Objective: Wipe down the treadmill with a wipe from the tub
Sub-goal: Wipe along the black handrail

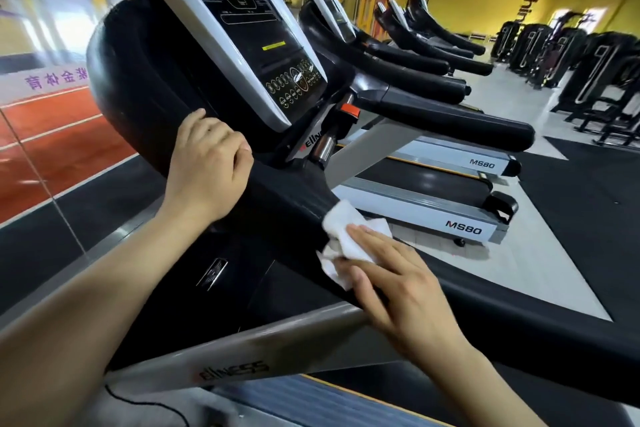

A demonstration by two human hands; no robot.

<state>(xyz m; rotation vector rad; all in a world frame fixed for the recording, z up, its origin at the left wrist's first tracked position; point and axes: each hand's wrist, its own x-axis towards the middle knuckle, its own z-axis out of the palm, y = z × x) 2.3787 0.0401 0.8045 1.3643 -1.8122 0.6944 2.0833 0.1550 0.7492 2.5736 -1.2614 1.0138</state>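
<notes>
grey tiled floor (526, 218) with black rubber mats (588, 191), row of treadmills (464, 225) marked MS80 standing on it, black weight machines (588, 73) further back on same floor, red track surface (52, 156) beyond glass on left

Left hand (207, 166) curled over the black handrail (294, 204) of the nearest treadmill (242, 367), just below the console (249, 28). Right hand (398, 284) lower on the same rail, fingers straight, pressing a crumpled white wipe (346, 236) flat against it. Grey upright (221, 371) marked with a partly hidden logo below both forearms. Orange-red safety clip (349, 110) under the console. Row of further treadmills (450, 218) to the right, two side rails marked MS80. Dark weight machines (588, 73) against a yellow wall (485, 3) beyond. Red track floor (52, 149) behind glass at left.
</notes>
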